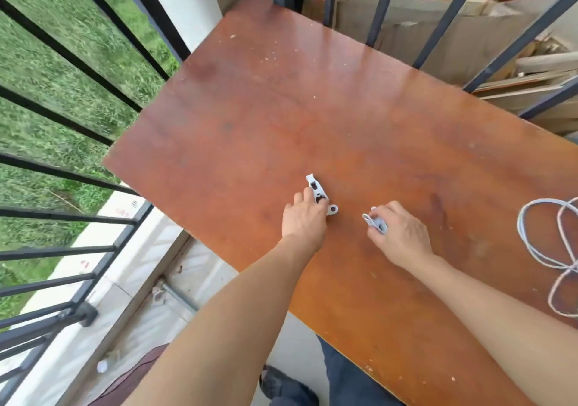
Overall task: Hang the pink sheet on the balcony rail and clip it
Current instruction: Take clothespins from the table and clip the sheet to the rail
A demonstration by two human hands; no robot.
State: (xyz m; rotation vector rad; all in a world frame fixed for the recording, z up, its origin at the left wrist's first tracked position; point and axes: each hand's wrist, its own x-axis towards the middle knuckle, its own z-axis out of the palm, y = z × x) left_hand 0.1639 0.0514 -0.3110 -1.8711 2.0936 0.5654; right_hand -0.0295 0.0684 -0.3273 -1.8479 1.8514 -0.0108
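Left grip (305, 221) pinches a white clip (316, 190) on the bench (281, 108); right grip (402, 233) is curled round a second clip (377, 222). Pink sheet — not in view. Risk — a fumbled clip could drop through the balcony rail (62, 173).

Home balcony: black metal railing (72, 168) at left and top, grass (47, 61) below it at upper left, worn wooden table (312, 118) mid-frame.
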